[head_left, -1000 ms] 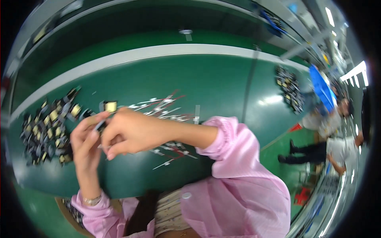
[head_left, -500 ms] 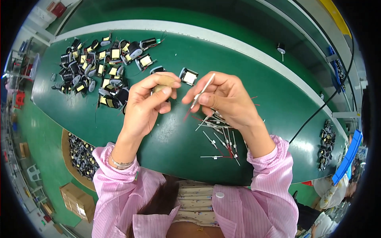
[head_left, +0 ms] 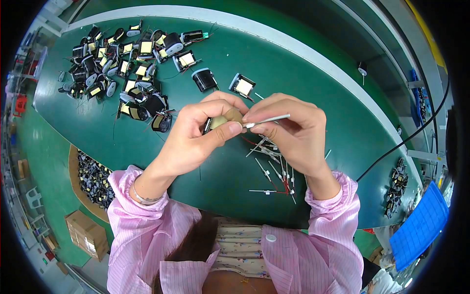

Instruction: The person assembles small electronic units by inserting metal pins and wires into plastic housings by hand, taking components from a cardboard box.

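My left hand point(head_left: 193, 130) is closed round a black part with a pale yellow pad point(head_left: 217, 122), mostly hidden by the fingers. Between thumb and fingers, my right hand point(head_left: 298, 130) pinches a thin white tubed wire point(head_left: 275, 119) with a small white tag. Its lower end meets the left fingertips, so both hands are almost touching. Whether the wire touches the black part is hidden. Under my right hand lie several more white tubed wires with red leads point(head_left: 276, 171). Just beyond the hands sit a black cylindrical part point(head_left: 203, 80) and another with a cream pad point(head_left: 242, 85).
A heap of similar black parts point(head_left: 127, 61) covers the far left of the green table point(head_left: 235, 191). More lie at the right edge point(head_left: 396, 188). A carton of parts point(head_left: 73, 169) stands at lower left, with a blue panel point(head_left: 421, 225) at lower right. A black cable point(head_left: 396, 132) crosses the right.
My hands have come together; the right has brought the white tubed wire, now tilted flatter, to the left fingertips. The blue panel at right shows larger and lower. The whole view has shifted slightly.
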`<action>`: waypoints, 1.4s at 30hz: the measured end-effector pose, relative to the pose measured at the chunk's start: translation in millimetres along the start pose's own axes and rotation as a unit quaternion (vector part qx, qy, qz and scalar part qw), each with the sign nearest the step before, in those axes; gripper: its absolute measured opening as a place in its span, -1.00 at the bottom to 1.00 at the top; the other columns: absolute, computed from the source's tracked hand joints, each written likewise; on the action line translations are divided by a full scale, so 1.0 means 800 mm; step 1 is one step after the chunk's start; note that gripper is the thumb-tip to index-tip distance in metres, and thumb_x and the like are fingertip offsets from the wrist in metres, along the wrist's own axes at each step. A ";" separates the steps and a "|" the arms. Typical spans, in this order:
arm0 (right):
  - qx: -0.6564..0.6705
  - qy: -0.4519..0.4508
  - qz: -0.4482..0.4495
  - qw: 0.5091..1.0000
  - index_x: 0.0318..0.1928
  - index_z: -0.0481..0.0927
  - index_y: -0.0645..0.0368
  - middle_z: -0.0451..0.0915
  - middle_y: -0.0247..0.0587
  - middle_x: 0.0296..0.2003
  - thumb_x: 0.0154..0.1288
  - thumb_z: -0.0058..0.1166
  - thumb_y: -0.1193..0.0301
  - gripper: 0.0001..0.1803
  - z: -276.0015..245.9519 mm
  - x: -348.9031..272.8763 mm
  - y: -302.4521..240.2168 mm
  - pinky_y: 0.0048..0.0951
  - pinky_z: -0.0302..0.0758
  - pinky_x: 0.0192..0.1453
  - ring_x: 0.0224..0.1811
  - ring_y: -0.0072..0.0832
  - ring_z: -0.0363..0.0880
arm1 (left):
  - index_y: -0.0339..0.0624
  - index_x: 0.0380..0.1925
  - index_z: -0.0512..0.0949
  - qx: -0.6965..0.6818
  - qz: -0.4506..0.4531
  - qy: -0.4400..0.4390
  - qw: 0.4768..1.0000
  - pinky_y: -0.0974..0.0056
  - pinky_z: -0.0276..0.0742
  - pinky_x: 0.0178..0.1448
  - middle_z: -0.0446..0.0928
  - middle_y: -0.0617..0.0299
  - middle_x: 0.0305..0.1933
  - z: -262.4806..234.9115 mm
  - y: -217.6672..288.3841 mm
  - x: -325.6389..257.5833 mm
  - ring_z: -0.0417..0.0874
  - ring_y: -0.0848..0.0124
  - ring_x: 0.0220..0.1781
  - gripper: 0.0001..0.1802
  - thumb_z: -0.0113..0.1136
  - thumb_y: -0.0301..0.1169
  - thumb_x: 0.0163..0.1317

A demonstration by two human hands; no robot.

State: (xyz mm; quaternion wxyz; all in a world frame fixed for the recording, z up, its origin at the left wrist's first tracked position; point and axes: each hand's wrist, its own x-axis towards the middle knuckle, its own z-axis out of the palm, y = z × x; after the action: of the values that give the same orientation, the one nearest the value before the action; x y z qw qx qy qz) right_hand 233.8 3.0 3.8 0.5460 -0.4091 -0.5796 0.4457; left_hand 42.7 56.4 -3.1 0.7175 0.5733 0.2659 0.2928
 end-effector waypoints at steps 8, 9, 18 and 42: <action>-0.064 -0.043 -0.054 0.996 -0.31 0.67 0.32 0.63 -0.10 -0.31 -0.01 0.17 0.81 -0.77 -0.014 0.004 -0.011 -0.49 0.55 -0.18 -0.25 -0.41 0.62 | -0.32 -0.42 0.60 0.130 0.096 -0.020 0.987 0.38 0.38 -0.12 0.52 0.15 -0.09 -0.006 0.005 -0.001 0.51 0.47 -0.19 -0.97 0.21 -0.57 0.15; 0.006 -0.019 -0.040 0.999 -0.30 0.66 0.34 0.62 -0.09 -0.28 0.01 0.16 0.81 -0.78 -0.016 0.003 -0.009 -0.49 0.56 -0.17 -0.24 -0.43 0.61 | -0.32 -0.42 0.60 0.130 0.096 -0.020 0.987 0.38 0.38 -0.12 0.52 0.15 -0.09 -0.006 0.006 -0.001 0.51 0.47 -0.19 -0.97 0.21 -0.57 0.15; 0.026 -0.005 0.063 0.998 -0.30 0.65 0.35 0.56 -0.23 -0.35 0.05 0.25 0.72 -0.84 -0.001 0.000 -0.009 -0.60 0.41 -0.31 -0.31 -0.59 0.49 | -0.28 -0.45 0.63 0.188 0.196 0.069 0.960 0.56 0.15 -0.53 0.50 0.24 -0.09 0.004 -0.001 -0.006 0.31 0.73 -0.55 -0.92 0.23 -0.62 0.01; 0.096 0.050 0.082 0.991 -0.20 0.56 0.42 0.61 -0.13 -0.25 0.23 0.06 0.70 -0.88 -0.015 -0.006 -0.024 -0.54 0.54 -0.08 -0.19 -0.51 0.60 | -0.38 0.05 0.46 0.096 0.183 0.080 0.975 0.37 0.60 -0.15 0.48 -0.08 0.15 0.020 -0.001 -0.004 0.68 0.25 -0.11 -0.60 0.16 -0.64 0.16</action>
State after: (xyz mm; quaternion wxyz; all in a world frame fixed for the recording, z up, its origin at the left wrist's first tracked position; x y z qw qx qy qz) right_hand 246.3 -6.2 21.2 0.5728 -0.4229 -0.4707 0.5211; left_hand 52.2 43.1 -0.5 0.5701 0.6526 0.2404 0.4372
